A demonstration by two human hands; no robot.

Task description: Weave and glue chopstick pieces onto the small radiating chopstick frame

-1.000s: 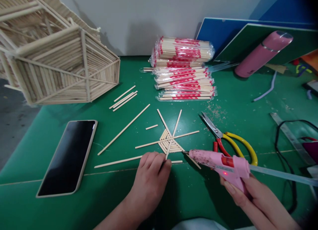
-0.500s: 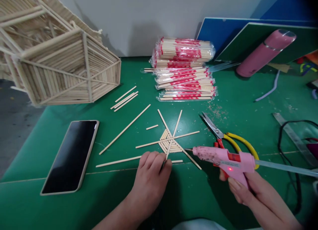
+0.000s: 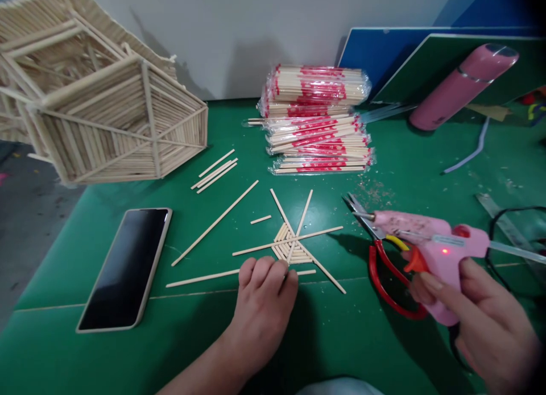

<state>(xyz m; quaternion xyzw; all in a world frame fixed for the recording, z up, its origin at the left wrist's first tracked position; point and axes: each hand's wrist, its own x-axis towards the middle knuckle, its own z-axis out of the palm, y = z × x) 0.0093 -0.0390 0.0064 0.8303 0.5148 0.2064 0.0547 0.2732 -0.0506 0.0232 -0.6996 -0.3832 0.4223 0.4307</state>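
Note:
My left hand (image 3: 265, 307) is closed, its fingertips pinching the near end of a thin wooden stick that is part of a star-shaped frame (image 3: 292, 244). Short stick pieces fill the left and near sections of that frame in rows. A long loose stick (image 3: 200, 279) runs beneath my fingers, both its ends showing. In my right hand (image 3: 482, 315) is a pink hot glue gun (image 3: 443, 241), its red light lit and a clear glue stick in its back. Its nozzle points left, above scissors (image 3: 396, 287) with red and yellow handles.
A stick-built model (image 3: 115, 122) stands at the left, behind a phone (image 3: 125, 270). Packs of sticks (image 3: 318, 122) lie by the wall. Cut pieces (image 3: 215, 176) and another long stick (image 3: 215, 221) lie left of the frame. A pink flask (image 3: 463, 88) leans at the right.
My right hand has drawn the glue gun away from the frame, up and to the right, uncovering the scissors' red handle. My left hand stays at the frame with little movement.

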